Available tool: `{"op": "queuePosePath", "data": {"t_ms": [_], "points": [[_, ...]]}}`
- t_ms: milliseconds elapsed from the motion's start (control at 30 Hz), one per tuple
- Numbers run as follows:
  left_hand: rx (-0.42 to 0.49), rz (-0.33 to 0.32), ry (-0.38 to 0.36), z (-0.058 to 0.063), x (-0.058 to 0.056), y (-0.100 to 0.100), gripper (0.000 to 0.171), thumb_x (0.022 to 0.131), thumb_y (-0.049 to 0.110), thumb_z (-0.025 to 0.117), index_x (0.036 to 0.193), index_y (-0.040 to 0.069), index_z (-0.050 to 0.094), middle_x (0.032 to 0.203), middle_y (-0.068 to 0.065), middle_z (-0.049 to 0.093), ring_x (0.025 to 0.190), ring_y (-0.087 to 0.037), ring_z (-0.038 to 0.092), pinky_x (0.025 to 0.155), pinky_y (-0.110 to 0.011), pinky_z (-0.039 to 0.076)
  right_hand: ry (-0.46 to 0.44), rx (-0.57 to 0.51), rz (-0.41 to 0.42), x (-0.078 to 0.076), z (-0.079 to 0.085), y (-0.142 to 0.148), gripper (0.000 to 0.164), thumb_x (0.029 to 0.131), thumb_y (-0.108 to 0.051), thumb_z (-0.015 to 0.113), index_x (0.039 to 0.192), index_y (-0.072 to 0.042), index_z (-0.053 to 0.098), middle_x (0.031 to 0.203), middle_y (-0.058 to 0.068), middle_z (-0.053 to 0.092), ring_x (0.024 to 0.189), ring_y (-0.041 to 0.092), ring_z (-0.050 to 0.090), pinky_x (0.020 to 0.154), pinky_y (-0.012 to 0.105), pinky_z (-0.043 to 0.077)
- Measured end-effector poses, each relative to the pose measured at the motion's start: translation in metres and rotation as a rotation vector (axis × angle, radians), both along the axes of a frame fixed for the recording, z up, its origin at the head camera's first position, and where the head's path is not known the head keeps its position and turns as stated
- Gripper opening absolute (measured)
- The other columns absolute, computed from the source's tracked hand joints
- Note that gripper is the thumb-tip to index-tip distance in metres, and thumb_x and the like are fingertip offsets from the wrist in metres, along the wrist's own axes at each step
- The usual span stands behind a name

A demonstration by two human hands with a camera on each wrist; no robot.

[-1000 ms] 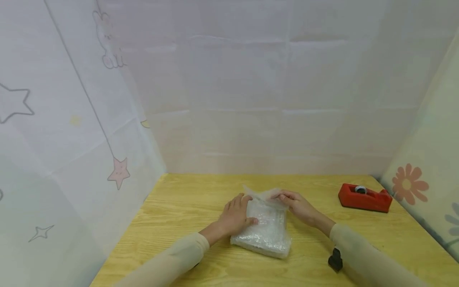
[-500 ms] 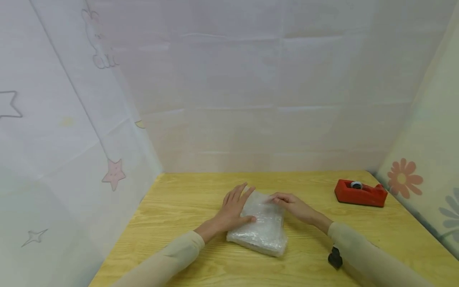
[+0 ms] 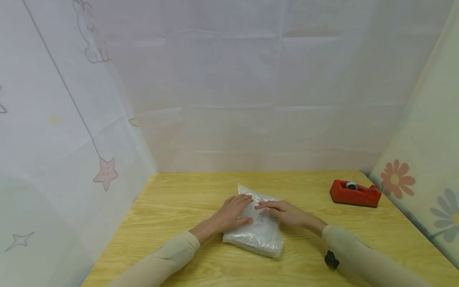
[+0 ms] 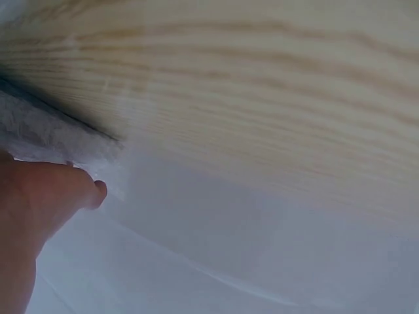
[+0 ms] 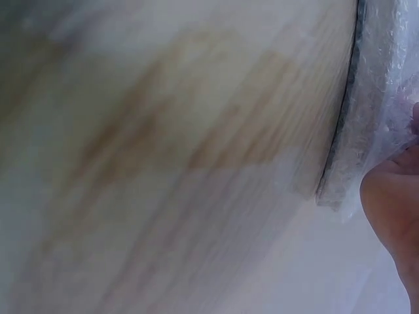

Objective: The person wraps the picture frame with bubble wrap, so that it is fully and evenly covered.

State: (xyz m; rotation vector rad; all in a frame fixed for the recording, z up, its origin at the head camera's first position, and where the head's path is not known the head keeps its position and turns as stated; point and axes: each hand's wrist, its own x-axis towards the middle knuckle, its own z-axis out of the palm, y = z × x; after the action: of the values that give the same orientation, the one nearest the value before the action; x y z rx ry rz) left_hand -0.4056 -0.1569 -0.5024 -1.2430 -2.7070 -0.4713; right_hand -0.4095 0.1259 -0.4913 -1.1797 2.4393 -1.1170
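Note:
A flat package wrapped in clear bubble wrap lies on the wooden table, slightly turned. Its far left corner sticks up as a loose pointed flap. My left hand rests on the left part of the wrap with fingers extended and thumb apart. From the right, my right hand touches the top of the wrap, its index finger reaching toward the middle. The left wrist view shows part of the left hand against the package's side. In the right wrist view the right hand is beside the wrapped edge; most fingers are hidden.
A red tape dispenser with a roll in it stands at the back right of the table. Near the right forearm lies a small black object. Printed cloth walls enclose the back and both sides.
The folded-up wrap at the far end now lies down over the package. My right hand has moved left and lower, going from pinching the wrap's edge to lying on top.

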Motion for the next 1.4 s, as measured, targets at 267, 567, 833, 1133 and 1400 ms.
{"op": "queuePosePath", "data": {"t_ms": [267,567,833,1133,1400], "points": [[-0.030,-0.064,-0.019,-0.003,-0.007,-0.005,0.062,0.105,0.043,0.056,0.154,0.006,0.044,0.163,-0.012,0.030,0.149,-0.033,0.024,0.116,-0.059,0.021,0.012,0.055,0.002,0.005,0.001,-0.003,0.039,0.112,-0.024,0.043,0.148,-0.015,0.056,0.159,0.011,0.039,0.147,0.034,0.030,0.114,0.063,0.022],[-0.096,-0.111,-0.068,-0.003,-0.013,-0.013,0.074,0.102,0.061,0.048,0.159,0.015,0.036,0.167,-0.007,0.020,0.152,-0.029,0.015,0.117,-0.057,0.017,0.044,0.117,0.058,0.004,-0.001,-0.003,0.042,0.111,-0.027,0.043,0.150,-0.013,0.053,0.161,0.012,0.034,0.150,0.037,0.021,0.116,0.064,0.009],[-0.077,-0.118,-0.053,-0.002,-0.009,-0.013,0.076,0.101,0.066,0.043,0.157,0.015,0.040,0.167,-0.008,0.020,0.152,-0.030,0.014,0.116,-0.059,0.016,0.088,0.177,0.134,0.006,0.002,-0.004,0.046,0.111,-0.025,0.045,0.153,-0.007,0.046,0.163,0.011,0.028,0.152,0.036,0.013,0.118,0.059,0.003],[-0.067,-0.047,-0.028,0.003,-0.007,-0.007,0.064,0.104,0.060,0.044,0.151,0.018,0.048,0.164,-0.004,0.028,0.150,-0.027,0.022,0.114,-0.059,0.023,0.116,0.227,0.149,0.007,0.006,-0.004,0.050,0.111,-0.031,0.043,0.154,-0.006,0.043,0.164,0.009,0.027,0.152,0.035,0.011,0.119,0.058,0.003],[-0.049,0.001,-0.046,-0.001,-0.010,-0.005,0.068,0.098,0.068,0.048,0.149,0.022,0.050,0.162,0.001,0.031,0.149,-0.019,0.023,0.110,-0.061,0.028,0.192,0.349,0.151,0.013,0.018,-0.009,0.056,0.111,-0.042,0.040,0.154,-0.008,0.044,0.163,0.006,0.030,0.152,0.033,0.014,0.119,0.057,0.009]]}}
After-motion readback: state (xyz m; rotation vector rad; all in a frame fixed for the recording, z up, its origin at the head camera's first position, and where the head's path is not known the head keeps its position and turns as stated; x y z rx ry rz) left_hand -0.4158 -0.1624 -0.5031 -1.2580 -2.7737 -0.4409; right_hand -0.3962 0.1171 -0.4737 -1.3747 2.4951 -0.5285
